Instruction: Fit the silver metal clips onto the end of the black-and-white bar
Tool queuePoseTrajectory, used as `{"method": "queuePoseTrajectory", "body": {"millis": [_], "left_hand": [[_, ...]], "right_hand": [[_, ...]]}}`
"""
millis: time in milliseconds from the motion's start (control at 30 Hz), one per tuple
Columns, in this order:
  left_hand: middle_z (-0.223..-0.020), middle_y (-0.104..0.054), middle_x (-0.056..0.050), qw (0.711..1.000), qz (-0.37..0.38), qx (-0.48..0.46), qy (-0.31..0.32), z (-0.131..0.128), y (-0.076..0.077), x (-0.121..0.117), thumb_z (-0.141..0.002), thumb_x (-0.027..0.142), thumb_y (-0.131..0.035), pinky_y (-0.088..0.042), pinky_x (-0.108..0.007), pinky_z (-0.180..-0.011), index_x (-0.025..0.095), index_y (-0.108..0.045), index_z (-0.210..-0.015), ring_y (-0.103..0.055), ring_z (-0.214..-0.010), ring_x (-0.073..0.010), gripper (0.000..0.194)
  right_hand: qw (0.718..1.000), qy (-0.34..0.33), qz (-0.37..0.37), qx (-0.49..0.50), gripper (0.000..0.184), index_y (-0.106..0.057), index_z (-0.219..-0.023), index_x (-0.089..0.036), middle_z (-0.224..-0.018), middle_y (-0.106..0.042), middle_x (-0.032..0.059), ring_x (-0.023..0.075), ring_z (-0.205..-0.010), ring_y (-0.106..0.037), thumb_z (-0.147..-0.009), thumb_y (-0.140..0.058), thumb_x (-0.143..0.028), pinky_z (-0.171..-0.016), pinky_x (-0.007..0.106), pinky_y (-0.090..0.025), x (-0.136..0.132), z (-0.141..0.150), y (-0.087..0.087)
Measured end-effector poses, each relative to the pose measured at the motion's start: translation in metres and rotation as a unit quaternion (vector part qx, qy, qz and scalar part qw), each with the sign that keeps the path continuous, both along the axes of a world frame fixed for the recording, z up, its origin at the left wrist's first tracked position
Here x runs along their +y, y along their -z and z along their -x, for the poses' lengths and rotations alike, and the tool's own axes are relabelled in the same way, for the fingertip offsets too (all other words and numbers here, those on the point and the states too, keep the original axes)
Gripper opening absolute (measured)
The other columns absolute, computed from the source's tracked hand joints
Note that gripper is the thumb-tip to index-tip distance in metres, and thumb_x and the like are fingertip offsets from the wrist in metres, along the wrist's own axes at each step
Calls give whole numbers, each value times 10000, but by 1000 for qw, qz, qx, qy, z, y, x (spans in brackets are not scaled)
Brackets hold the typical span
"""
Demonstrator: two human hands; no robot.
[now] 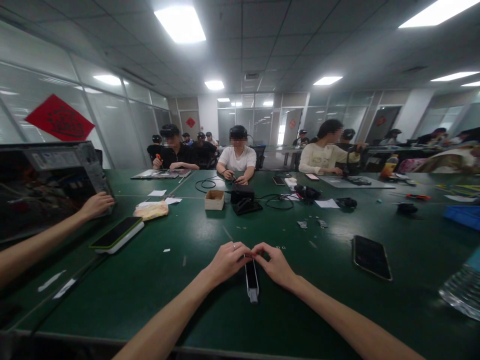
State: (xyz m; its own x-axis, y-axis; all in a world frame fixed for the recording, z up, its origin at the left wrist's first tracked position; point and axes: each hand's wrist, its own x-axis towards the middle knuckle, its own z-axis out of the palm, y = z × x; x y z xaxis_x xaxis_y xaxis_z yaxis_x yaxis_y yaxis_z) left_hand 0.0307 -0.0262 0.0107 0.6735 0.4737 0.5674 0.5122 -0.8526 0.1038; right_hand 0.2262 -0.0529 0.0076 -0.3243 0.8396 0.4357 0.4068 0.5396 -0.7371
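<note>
My left hand (227, 261) and my right hand (275, 264) meet at the middle of the green table (180, 300). Both are closed in a pinch on the far end of a narrow black and silver bar-shaped device (252, 280). The device lies flat on the table, pointing back toward me between my forearms. A ring shows on one finger of the left hand. What the fingertips pinch at the device's end is too small to make out.
A black phone (372, 257) lies to the right, a phone on a white box (117, 234) to the left. A neighbour's hand (96, 205) rests on an open computer case (48, 185). A small cardboard box (214, 199), cables and a water bottle (463, 292) are about. Other people sit across the table.
</note>
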Motion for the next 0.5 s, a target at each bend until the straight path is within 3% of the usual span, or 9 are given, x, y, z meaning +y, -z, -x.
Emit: {"method": "queuePoseTrajectory", "body": {"millis": [267, 500], "left_hand": [[-847, -662, -12, 1000, -19, -20, -1, 0, 6, 4, -902, 285, -539, -444, -217, -662, 177, -606, -921, -609, -721, -116, 129], [-878, -656, -3, 989, 51, 131, -49, 20, -14, 12, -855, 241, -582, -422, -204, -665, 198, -621, -954, -600, -737, -123, 116]], "right_hand": [[999, 14, -34, -19, 90, -609, -869, -169, -856, -631, 29, 153, -788, -587, -863, -544, -230, -725, 289, -485, 3, 0, 6], [987, 24, -124, -97, 107, -604, -933, -166, -892, -616, 46, 166, -828, -564, -845, -573, -219, -751, 307, -473, 12, -15, 2]]}}
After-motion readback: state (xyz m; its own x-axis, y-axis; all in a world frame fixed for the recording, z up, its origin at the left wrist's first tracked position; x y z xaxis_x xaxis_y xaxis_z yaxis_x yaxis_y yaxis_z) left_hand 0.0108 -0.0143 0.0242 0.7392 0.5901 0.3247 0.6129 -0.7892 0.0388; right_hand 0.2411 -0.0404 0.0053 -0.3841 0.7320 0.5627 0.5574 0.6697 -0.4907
